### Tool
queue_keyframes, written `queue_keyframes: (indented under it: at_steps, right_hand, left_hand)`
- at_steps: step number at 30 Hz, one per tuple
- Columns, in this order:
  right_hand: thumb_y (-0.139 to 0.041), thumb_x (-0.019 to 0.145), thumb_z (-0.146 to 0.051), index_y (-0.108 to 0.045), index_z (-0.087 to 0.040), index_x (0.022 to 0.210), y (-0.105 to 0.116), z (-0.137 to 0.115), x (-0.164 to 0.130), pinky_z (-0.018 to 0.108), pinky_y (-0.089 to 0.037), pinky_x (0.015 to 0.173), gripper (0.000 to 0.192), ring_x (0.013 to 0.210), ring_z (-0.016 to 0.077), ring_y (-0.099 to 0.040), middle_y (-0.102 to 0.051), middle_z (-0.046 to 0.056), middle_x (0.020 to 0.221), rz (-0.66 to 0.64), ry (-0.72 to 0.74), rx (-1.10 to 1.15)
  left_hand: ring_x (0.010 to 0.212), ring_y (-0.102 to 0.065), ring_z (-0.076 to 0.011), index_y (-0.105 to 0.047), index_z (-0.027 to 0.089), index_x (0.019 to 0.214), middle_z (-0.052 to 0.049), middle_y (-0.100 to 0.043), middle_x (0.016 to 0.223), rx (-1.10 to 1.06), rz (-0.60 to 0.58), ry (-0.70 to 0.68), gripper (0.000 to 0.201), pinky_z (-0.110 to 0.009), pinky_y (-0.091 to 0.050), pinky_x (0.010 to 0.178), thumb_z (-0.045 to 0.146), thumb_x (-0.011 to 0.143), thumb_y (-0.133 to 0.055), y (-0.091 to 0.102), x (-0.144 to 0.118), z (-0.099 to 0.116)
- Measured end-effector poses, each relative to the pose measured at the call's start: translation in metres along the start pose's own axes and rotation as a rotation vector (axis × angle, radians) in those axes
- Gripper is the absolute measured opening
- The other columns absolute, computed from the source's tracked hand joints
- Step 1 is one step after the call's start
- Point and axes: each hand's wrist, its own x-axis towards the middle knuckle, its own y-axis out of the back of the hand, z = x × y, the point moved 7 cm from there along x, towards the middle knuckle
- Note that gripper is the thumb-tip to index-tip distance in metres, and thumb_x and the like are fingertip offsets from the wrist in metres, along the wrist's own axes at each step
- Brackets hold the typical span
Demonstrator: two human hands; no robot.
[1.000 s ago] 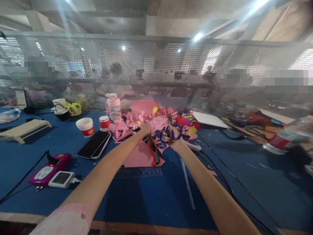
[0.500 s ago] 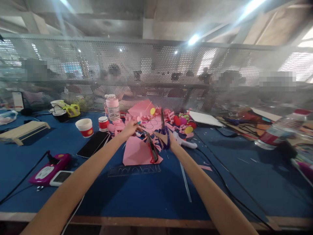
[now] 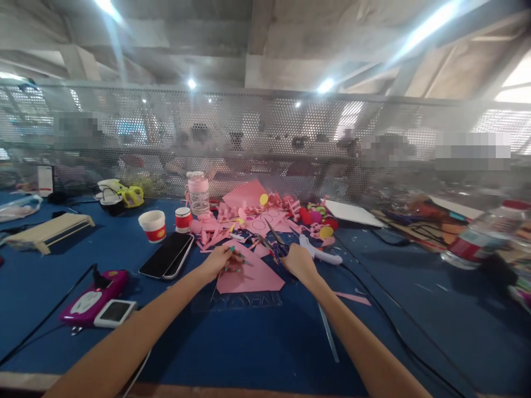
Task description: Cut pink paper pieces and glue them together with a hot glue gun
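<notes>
My right hand (image 3: 299, 262) grips purple-handled scissors (image 3: 274, 242), whose blades point up and to the left over the blue table (image 3: 257, 342). My left hand (image 3: 220, 260) pinches the left edge of a flat pink paper sheet (image 3: 253, 277) that lies between both hands. The sheet partly covers a clear plastic stencil ruler (image 3: 244, 301). Just beyond the hands lies a heap of pink paper scraps (image 3: 253, 213) with coloured discs.
Two stacked phones (image 3: 166, 255), two paper cups (image 3: 152, 225), a pink-lidded jar (image 3: 198, 190), a magenta device (image 3: 89, 289) with cables and a wooden stand (image 3: 50, 229) are on the left. A white tool (image 3: 320, 255) and a plastic bottle (image 3: 485, 235) lie to the right. A perforated metal screen (image 3: 265, 143) closes the back.
Both hands have drawn back toward me and down to the pink sheet. The scissors dropped from upright to low over the table, and the left hand now touches the sheet.
</notes>
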Motion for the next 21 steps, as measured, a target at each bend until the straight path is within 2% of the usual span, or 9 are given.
queue_keyframes:
  at_steps: [3, 6, 9, 13, 17, 21]
  right_hand:
    - [-0.058, 0.077, -0.033, -0.064, -0.007, 0.089, 0.004, 0.007, 0.006, 0.029, -0.04, 0.061, 0.03, 0.086, 0.0294, -0.065, -0.068, 0.023, 0.09, 0.048, -0.019, 0.015]
    - [-0.055, 0.078, -0.034, -0.063, -0.01, 0.085, 0.005, 0.007, 0.008, 0.027, -0.038, 0.059, 0.027, 0.081, 0.0261, -0.064, -0.069, 0.017, 0.083, 0.096, -0.019, 0.056]
    - [-0.053, 0.079, -0.032, -0.06, -0.014, 0.075, 0.007, 0.002, 0.006, 0.026, -0.035, 0.056, 0.019, 0.072, 0.0222, -0.062, -0.066, 0.01, 0.071, 0.157, 0.005, 0.173]
    - [-0.054, 0.074, -0.026, -0.05, -0.019, 0.062, 0.01, -0.001, 0.003, 0.026, -0.031, 0.054, 0.015, 0.064, 0.0182, -0.055, -0.059, 0.005, 0.062, 0.226, 0.045, 0.419]
    - [-0.058, 0.07, -0.033, -0.042, -0.022, 0.055, 0.006, -0.003, 0.003, 0.026, -0.03, 0.05, 0.025, 0.053, 0.015, -0.047, -0.049, 0.0, 0.052, 0.199, 0.094, 0.663]
    - [-0.052, 0.072, -0.052, -0.043, -0.022, 0.062, -0.003, -0.011, 0.001, 0.025, -0.032, 0.042, 0.033, 0.043, 0.0122, -0.042, -0.044, -0.004, 0.047, 0.106, 0.155, 0.791]
  left_hand:
    - [0.049, -0.059, -0.0093, -0.054, 0.013, 0.079, -0.006, -0.069, 0.072, -0.007, -0.011, -0.013, 0.02, -0.022, -0.05, 0.05, 0.031, 0.088, -0.056, -0.001, -0.003, 0.001]
    - [0.035, -0.047, -0.0047, -0.056, 0.012, 0.078, -0.003, -0.066, 0.063, -0.009, -0.008, -0.027, 0.021, -0.019, -0.045, 0.042, 0.031, 0.086, -0.057, -0.001, -0.005, 0.002]
    - [0.028, -0.034, -0.0018, -0.057, 0.012, 0.079, 0.003, -0.059, 0.054, -0.02, 0.018, -0.051, 0.021, -0.016, -0.036, 0.036, 0.032, 0.085, -0.057, 0.001, -0.004, 0.007]
    - [0.03, -0.031, -0.0006, -0.057, 0.014, 0.086, 0.006, -0.055, 0.054, -0.053, 0.079, -0.096, 0.022, -0.014, -0.033, 0.036, 0.036, 0.084, -0.058, 0.009, -0.005, 0.018]
    - [0.031, -0.026, 0.0007, -0.057, 0.014, 0.088, 0.006, -0.057, 0.06, -0.059, 0.092, -0.117, 0.025, -0.014, -0.033, 0.035, 0.037, 0.08, -0.061, 0.013, -0.009, 0.025]
    - [0.033, -0.027, -0.0002, -0.058, 0.014, 0.094, 0.005, -0.057, 0.062, -0.051, 0.039, -0.184, 0.032, -0.015, -0.035, 0.035, 0.04, 0.075, -0.064, 0.007, -0.017, 0.034]
